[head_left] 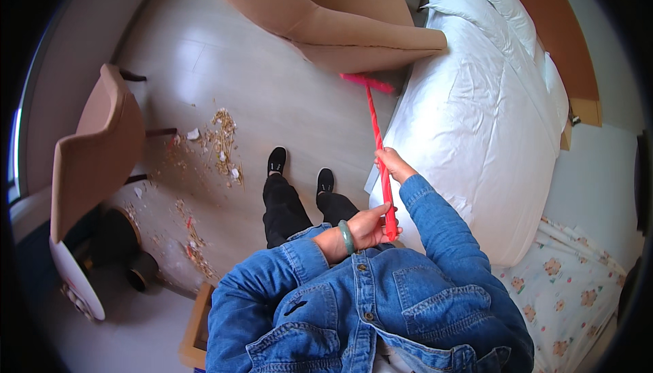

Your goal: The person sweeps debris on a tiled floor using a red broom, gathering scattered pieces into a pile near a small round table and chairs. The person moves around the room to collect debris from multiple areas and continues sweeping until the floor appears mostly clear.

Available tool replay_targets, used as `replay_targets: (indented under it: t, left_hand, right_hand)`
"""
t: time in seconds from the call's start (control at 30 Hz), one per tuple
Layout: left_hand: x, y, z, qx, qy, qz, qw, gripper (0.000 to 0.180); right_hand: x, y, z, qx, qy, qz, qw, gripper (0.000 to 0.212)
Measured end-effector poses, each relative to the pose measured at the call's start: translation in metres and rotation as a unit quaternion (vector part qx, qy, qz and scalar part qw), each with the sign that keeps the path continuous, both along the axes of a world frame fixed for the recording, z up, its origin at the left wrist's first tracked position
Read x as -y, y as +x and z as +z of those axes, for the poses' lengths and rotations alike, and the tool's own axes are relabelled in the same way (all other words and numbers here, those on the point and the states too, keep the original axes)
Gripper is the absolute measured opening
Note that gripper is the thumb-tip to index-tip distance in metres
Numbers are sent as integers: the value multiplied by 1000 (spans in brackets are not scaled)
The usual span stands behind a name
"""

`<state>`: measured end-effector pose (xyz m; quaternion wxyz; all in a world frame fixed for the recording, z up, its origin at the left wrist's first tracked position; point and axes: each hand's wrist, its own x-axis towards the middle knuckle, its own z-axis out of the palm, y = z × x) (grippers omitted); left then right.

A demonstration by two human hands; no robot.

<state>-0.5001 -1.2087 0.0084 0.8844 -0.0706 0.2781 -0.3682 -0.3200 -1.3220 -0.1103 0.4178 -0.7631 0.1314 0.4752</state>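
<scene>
A broom (pixel 374 116) with a red handle slants away from my body. Its pink bristle head (pixel 366 82) rests at the floor beside the base of a tan armchair, close to the bed. My left hand (pixel 365 229), with a green bangle at the wrist, is closed round the top end of the handle. Farther down the handle, my right hand (pixel 394 165) wraps round it too. Scattered debris (pixel 223 140) of short straw-coloured bits and white scraps lies on the floor to the left, and a second patch (pixel 194 240) is nearer to me.
The large tan armchair (pixel 340 29) stands ahead. A white-covered bed (pixel 469 128) runs along the right, with a flowered cloth (pixel 558 284) at its near end. On the left are a tan chair (pixel 102 142), dark cylindrical objects (pixel 115 237) and a white round tabletop (pixel 76 281).
</scene>
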Motion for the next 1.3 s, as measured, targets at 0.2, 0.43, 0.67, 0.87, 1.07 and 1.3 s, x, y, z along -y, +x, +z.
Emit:
replay_targets:
  t: [0.2, 0.43, 0.67, 0.87, 1.07, 1.3]
  left_hand:
    - [74, 12, -15, -38, -33, 61, 997, 33]
    - [102, 24, -33, -87, 39, 115, 989, 30]
    - [87, 12, -54, -177, 102, 29, 978, 25]
    - [47, -3, -74, -160, 198, -39, 966, 23]
    - [-8, -31, -55, -133, 279, -52, 950, 21]
    - [-20, -86, -3, -98, 298, -55, 948, 26]
  right_hand:
    - [47, 24, -17, 19, -34, 53, 998, 20]
    - [77, 32, -42, -24, 16, -44, 999, 17]
    - [76, 5, -78, -33, 18, -103, 994, 19]
    - [45, -24, -110, -76, 69, -167, 981, 15]
    - [-3, -55, -102, -125, 98, -216, 963, 16]
    - [-23, -109, -53, -111, 110, -189, 969, 21]
